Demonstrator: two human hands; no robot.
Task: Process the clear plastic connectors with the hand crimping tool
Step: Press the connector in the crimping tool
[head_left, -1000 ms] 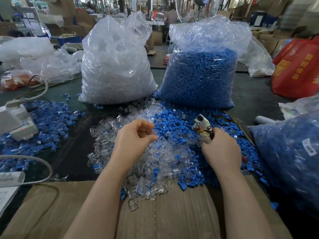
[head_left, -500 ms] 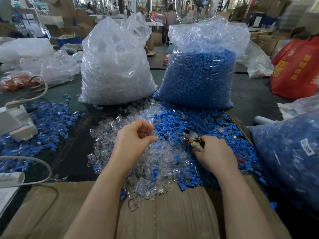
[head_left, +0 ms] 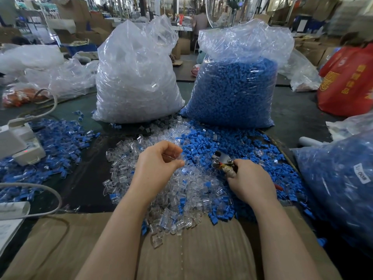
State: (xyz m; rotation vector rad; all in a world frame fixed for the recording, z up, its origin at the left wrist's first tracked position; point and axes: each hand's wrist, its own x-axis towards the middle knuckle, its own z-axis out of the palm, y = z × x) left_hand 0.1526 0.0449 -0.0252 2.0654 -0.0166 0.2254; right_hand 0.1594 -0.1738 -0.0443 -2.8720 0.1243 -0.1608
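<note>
Clear plastic connector point(head_left: 175, 157), 1 small piece, sits pinched between the thumb and curled fingertips of the left hand point(head_left: 156, 170), held above the loose heap of clear connectors point(head_left: 175, 190); it is too small and glassy to tell its long axis or which way it points. Just right of that heap's centre, the right hand point(head_left: 250, 181) grips the taped handles of the hand crimping tool point(head_left: 223, 161), fingers wrapped round them, the metal head pointing up and left toward the left hand. Compared with 0.5 s ago, the tool head has tipped a little more upright, while the left hand has hardly shifted. The heap lies on a dark table point(head_left: 88, 178), mixed on its right with blue caps point(head_left: 222, 144). Behind the heap stand 2 big bags, a clear bag point(head_left: 135, 77) and a blue-filled bag point(head_left: 234, 87). Cardboard point(head_left: 191, 253) lies in front of the heap, in a cluttered workshop.
</note>
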